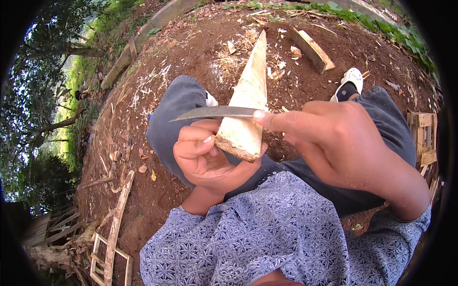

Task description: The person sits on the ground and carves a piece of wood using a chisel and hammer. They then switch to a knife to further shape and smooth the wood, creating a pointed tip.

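Observation:
A long, pale piece of wood (250,90) points away from me, its near end with the rough brown edge raised between my knees. My left hand (205,155) is wrapped round that near end from below, thumb at one side and fingers at the other. Across the wood's upper face lies a knife (214,112), its curved blade pointing left. My right hand (329,138) is closed round the knife, with the thumb tip resting by the base of the blade. The handle is hidden inside my fist.
Shavings (234,62) litter the brown soil ahead. A short board (312,50) lies beyond my right shoe (352,78). At left, a long strip of wood (119,224) crosses a small wooden frame (129,264). A slatted wooden crate (422,136) stands at far right.

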`<act>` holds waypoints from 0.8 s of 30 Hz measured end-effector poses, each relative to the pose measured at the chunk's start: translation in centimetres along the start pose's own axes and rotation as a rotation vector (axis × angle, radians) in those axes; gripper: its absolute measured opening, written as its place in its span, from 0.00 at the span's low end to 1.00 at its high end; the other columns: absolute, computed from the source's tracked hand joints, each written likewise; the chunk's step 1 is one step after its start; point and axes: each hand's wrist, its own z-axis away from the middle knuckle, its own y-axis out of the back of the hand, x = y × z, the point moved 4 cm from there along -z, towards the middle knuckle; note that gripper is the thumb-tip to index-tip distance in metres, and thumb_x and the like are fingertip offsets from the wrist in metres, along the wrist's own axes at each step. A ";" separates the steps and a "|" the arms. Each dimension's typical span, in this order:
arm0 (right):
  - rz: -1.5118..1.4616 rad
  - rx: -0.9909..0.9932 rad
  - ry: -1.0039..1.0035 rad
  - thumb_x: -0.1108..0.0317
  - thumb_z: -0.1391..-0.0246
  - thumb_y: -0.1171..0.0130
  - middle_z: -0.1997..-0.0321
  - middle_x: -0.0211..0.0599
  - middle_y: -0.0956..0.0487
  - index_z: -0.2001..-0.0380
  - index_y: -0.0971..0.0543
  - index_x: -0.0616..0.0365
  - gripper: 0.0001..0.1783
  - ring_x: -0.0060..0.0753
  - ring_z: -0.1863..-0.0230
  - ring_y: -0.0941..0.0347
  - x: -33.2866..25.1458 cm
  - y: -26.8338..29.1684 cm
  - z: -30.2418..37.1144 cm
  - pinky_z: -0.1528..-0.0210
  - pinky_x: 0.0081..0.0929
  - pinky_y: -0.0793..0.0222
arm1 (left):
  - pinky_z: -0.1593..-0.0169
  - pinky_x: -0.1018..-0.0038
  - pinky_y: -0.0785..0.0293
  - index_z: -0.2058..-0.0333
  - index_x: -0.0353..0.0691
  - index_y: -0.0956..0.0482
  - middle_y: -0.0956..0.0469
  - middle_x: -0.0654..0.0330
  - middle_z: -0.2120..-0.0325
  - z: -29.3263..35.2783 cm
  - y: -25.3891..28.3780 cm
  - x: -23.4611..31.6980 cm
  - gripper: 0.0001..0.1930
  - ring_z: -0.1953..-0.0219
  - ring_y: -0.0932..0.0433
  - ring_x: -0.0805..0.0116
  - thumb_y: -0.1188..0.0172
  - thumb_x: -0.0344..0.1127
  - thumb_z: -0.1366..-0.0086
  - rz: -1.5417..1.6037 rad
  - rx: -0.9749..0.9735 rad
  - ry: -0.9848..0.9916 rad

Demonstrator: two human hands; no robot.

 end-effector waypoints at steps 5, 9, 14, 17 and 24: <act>-0.145 -0.123 -0.207 0.73 0.38 0.44 0.78 0.40 0.24 0.40 0.20 0.53 0.22 0.33 0.77 0.25 2.9 0.3 -0.7 0.71 0.33 0.31 | 0.49 0.70 0.26 0.46 0.47 0.38 0.34 0.61 0.58 0.6 0.1 -0.7 0.43 0.54 0.27 0.67 0.19 0.22 0.58 -0.111 -0.027 0.004; -0.460 -0.023 -0.320 0.72 0.31 0.50 0.75 0.32 0.23 0.39 0.22 0.58 0.20 0.19 0.72 0.26 3.5 0.6 -0.5 0.67 0.23 0.32 | 0.48 0.69 0.25 0.45 0.46 0.37 0.34 0.61 0.58 0.1 0.2 -0.3 0.45 0.50 0.28 0.65 0.19 0.22 0.60 -0.123 -0.014 -0.015; -0.434 -0.108 -0.290 0.67 0.30 0.46 0.71 0.33 0.20 0.42 0.21 0.56 0.17 0.23 0.66 0.23 6.2 -0.1 -1.1 0.61 0.28 0.27 | 0.46 0.66 0.20 0.45 0.46 0.34 0.34 0.60 0.56 0.1 0.0 -0.8 0.44 0.46 0.26 0.61 0.20 0.21 0.62 -0.019 -0.087 -0.044; -0.402 -0.275 -0.448 0.70 0.31 0.46 0.67 0.29 0.20 0.41 0.21 0.58 0.18 0.17 0.66 0.25 5.6 1.1 -1.8 0.62 0.22 0.27 | 0.45 0.64 0.19 0.45 0.45 0.33 0.33 0.60 0.55 0.1 0.4 -0.5 0.44 0.45 0.25 0.58 0.19 0.22 0.62 -0.086 -0.121 -0.034; -0.365 -0.212 -0.293 0.67 0.32 0.42 0.65 0.30 0.19 0.45 0.20 0.56 0.15 0.20 0.64 0.25 7.9 -0.4 -2.3 0.59 0.27 0.29 | 0.46 0.62 0.18 0.47 0.44 0.31 0.32 0.58 0.53 -0.3 0.6 -0.1 0.41 0.45 0.23 0.55 0.19 0.22 0.61 -0.139 -0.110 0.023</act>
